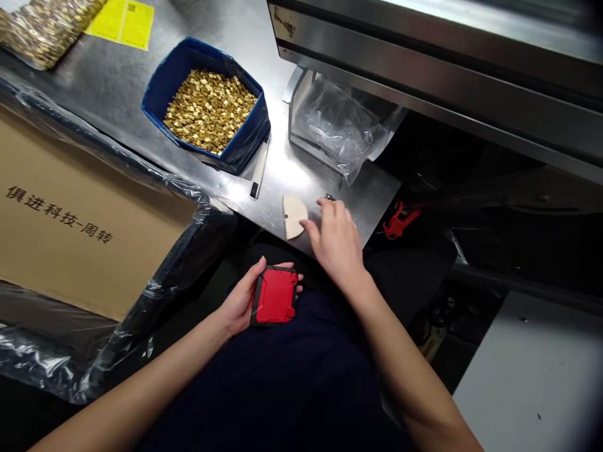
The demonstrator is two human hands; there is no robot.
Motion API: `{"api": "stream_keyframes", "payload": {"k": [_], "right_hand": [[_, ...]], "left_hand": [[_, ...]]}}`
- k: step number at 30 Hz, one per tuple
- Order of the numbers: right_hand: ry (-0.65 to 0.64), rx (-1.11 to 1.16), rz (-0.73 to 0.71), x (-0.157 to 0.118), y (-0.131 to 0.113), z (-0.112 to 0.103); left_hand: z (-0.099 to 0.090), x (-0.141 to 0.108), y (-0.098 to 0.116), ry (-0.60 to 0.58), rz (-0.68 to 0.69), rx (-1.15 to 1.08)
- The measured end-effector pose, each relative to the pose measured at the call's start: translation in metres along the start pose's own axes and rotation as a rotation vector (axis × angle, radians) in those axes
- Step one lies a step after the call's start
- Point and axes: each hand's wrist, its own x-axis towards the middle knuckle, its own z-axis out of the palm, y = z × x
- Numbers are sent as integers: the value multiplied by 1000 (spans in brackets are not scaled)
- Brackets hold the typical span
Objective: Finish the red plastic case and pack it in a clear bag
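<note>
Red-and-black rectangular case [276, 295]: gripped by left hand [243, 300]. Cream flat half-disc [294, 217]: just left of nearer, loosely open right hand [338, 242].

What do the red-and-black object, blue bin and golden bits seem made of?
Red-and-black object: probably plastic, its face matte and moulded-looking; the black border could be rubber. Blue bin: likely plastic, smooth, softly shiny walls. Golden bits: apparently metal, given bright glints; brass or plating, I can't tell.
</note>
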Motion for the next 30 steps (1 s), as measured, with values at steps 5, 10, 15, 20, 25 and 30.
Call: {"api": "stream_keyframes", "payload": {"k": [5,10,15,20,25,30], "right_hand": [[-157,351,69,-62,11,-19],[-554,554,278,-121,-5,-21],[156,411,-187,-148,-22,-18],[423,310,-462,-152,-24,-29],[501,318,-495,-156,-24,-40],[424,320,-499,-159,-24,-41]], "left_hand": [[-3,-3,-5,5,54,-101],[26,-14,-1,110,200,-132],[69,-34,5,96,250,-110],[97,-51,5,111,242,-78],[109,-59,4,150,208,-62],[108,-59,4,107,158,-36]]}}
